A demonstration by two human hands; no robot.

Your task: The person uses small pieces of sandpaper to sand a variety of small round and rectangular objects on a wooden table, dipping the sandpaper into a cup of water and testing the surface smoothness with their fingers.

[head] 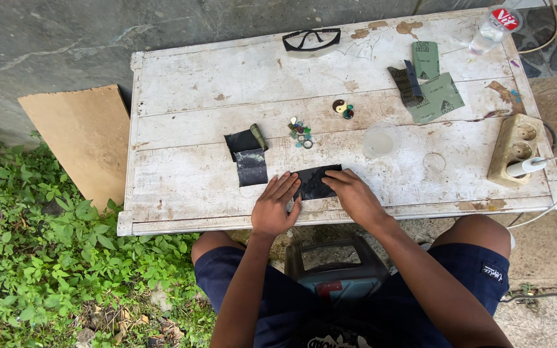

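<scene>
A dark sheet of sandpaper lies near the front edge of a worn white wooden table. My left hand rests flat beside the sheet's left edge, fingers apart and touching it. My right hand presses on the sheet's right side with the fingertips on it. Whether a small piece sits under the fingers is hidden. A cluster of small coloured stones and rings lies just beyond the sheet.
More dark sandpaper pieces lie to the left, green-backed sheets at the back right. A small clear cup, safety glasses, a plastic bottle and a power strip stand around. Cardboard and plants are at left.
</scene>
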